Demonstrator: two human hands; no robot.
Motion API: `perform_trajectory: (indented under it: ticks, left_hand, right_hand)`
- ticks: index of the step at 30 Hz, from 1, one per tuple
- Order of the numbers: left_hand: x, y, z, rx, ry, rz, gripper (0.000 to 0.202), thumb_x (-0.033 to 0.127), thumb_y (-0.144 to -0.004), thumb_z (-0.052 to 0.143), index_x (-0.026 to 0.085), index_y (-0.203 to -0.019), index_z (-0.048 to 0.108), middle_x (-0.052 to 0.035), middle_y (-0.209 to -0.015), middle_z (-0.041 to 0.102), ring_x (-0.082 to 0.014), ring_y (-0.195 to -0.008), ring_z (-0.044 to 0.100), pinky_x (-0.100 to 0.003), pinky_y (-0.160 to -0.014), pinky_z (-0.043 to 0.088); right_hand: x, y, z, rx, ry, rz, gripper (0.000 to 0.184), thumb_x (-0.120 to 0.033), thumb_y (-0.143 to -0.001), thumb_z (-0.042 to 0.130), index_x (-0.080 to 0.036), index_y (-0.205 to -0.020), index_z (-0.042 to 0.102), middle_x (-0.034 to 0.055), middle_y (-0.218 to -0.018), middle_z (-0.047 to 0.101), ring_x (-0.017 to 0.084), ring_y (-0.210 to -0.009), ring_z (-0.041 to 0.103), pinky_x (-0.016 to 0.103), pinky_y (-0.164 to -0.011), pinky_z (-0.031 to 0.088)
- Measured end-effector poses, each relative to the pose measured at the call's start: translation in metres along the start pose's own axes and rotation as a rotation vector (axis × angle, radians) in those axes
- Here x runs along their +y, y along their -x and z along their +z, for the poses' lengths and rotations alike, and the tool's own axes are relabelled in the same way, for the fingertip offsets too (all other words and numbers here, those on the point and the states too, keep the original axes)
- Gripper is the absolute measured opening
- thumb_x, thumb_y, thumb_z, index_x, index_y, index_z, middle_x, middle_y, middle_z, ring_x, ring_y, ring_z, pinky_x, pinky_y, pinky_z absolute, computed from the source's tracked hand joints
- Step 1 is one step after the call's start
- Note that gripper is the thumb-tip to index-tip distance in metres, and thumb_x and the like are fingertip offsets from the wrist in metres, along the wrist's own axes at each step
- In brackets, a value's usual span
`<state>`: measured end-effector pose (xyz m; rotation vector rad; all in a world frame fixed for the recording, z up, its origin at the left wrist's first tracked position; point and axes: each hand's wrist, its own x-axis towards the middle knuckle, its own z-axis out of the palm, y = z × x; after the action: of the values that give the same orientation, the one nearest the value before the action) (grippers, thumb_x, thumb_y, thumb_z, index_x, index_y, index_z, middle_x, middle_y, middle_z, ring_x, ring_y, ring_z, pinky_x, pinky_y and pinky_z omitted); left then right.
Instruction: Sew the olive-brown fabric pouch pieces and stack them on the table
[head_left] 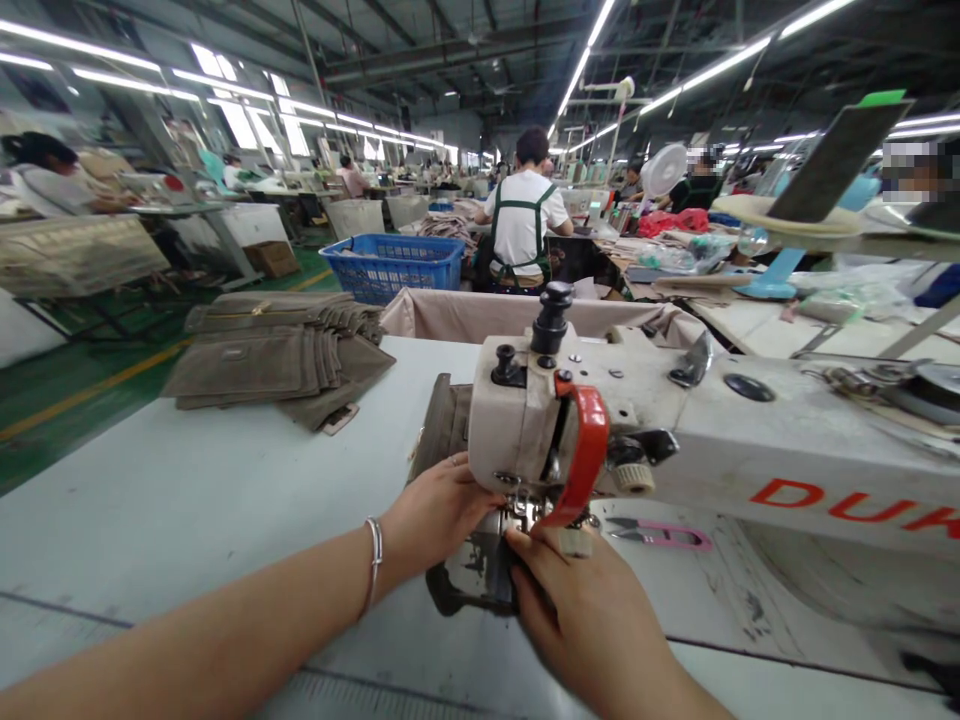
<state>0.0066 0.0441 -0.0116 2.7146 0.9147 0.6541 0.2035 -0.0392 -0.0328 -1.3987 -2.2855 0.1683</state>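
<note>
Beside the needle area of a white sewing machine (517,410), my left hand (442,505) has its fingers closed against an olive-brown fabric piece (444,415). This fabric lies partly behind the machine head, which hides some of it. My right hand (581,600) is in front of the metal presser foot (523,512), thumb and fingers drawn together; whatever is between them is hidden. A dark metal plate (480,570) with worn patches sits under and between both hands. The red guard (587,450) curves down just above my right fingers.
Pink-handled thread snips (664,533) lie right of the needle. Stacked olive-brown fabric pieces (262,350) rest at the table's far left. Beyond are a cloth-lined bin (457,312), a blue basket (397,265) and a seated person (525,215). A thread cone (832,165) stands at right.
</note>
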Motion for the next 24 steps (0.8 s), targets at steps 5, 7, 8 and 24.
perform_trajectory:
  ticks: [5, 7, 8, 24]
  left_hand:
    - [0.007, -0.002, -0.003, -0.02, -0.023, -0.001, 0.022, 0.007, -0.089, 0.052, 0.02, -0.095, 0.069, -0.002, -0.101, 0.071, -0.0205, -0.106, 0.061, -0.034, -0.1, 0.045]
    - [0.012, -0.001, -0.006, -0.047, -0.04, -0.021, 0.022, 0.006, -0.088, 0.052, 0.018, -0.096, 0.069, -0.004, -0.098, 0.072, -0.0213, -0.103, 0.062, -0.035, -0.099, 0.045]
    - [0.015, -0.001, -0.007, -0.07, -0.041, -0.037, 0.021, 0.006, -0.088, 0.052, 0.017, -0.096, 0.068, -0.0043, -0.098, 0.071, -0.0213, -0.102, 0.063, -0.035, -0.097, 0.046]
    - [0.054, 0.023, -0.032, -0.26, 0.056, -0.325, 0.009, 0.02, -0.086, 0.06, 0.018, -0.084, 0.069, -0.0046, -0.1, 0.063, -0.0194, -0.092, 0.061, -0.033, -0.088, 0.05]
  right_hand:
    - [-0.002, -0.002, -0.002, -0.005, -0.026, -0.001, 0.029, -0.017, -0.088, 0.049, -0.017, -0.112, 0.065, 0.0105, -0.098, 0.064, 0.028, -0.095, 0.057, 0.045, -0.084, 0.049]
    - [-0.002, -0.002, -0.001, -0.012, -0.033, 0.002, 0.028, -0.017, -0.088, 0.049, -0.018, -0.112, 0.065, 0.0104, -0.098, 0.064, 0.028, -0.094, 0.057, 0.045, -0.083, 0.049]
    - [-0.001, -0.001, -0.001, -0.014, -0.036, 0.006, 0.028, -0.017, -0.088, 0.049, -0.018, -0.112, 0.065, 0.0104, -0.098, 0.063, 0.027, -0.093, 0.057, 0.045, -0.082, 0.049]
    - [0.003, 0.002, -0.014, -0.028, -0.116, -0.058, 0.026, -0.013, -0.087, 0.052, -0.022, -0.107, 0.068, 0.0069, -0.096, 0.063, 0.023, -0.094, 0.056, 0.037, -0.082, 0.047]
